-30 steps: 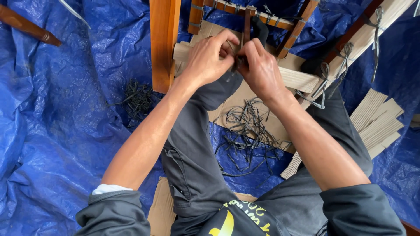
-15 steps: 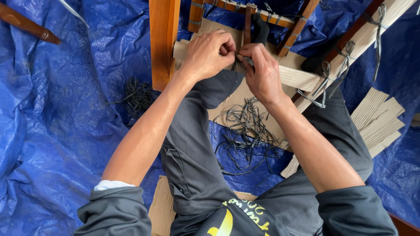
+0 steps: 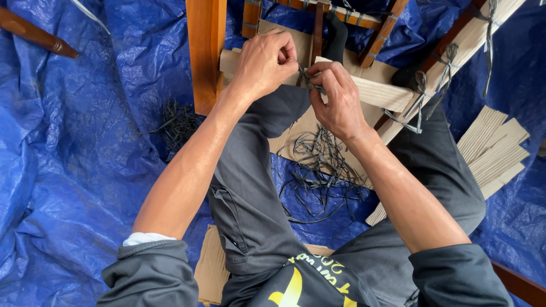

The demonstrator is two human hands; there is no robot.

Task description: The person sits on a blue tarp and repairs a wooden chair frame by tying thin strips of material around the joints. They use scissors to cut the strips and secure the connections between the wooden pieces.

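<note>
The left hand (image 3: 264, 62) and right hand (image 3: 338, 99) meet in the upper centre of the frame, both closed in a pinch on a thin dark strip (image 3: 307, 79), approx. at its knot, where it wraps a pale wooden slat (image 3: 378, 91). The fingertips press close together, so the strip itself shows only as a short piece between the hands.

The strip looks light, flat and soft, prob. easy to bend but also easy to slip or tear if it is pulled hard; the best hold seems near the knot, w/ thumb and index finger, not at the loose end. The slat is stiff and gives a firm base.

Further out: a brown wooden post (image 3: 205, 51) stands left of the hands, more tied strips (image 3: 421, 96) hang at upper right, cut strip scraps (image 3: 321, 165) lie in the centre over cardboard, and a blue tarp (image 3: 85, 170) covers the floor.
</note>
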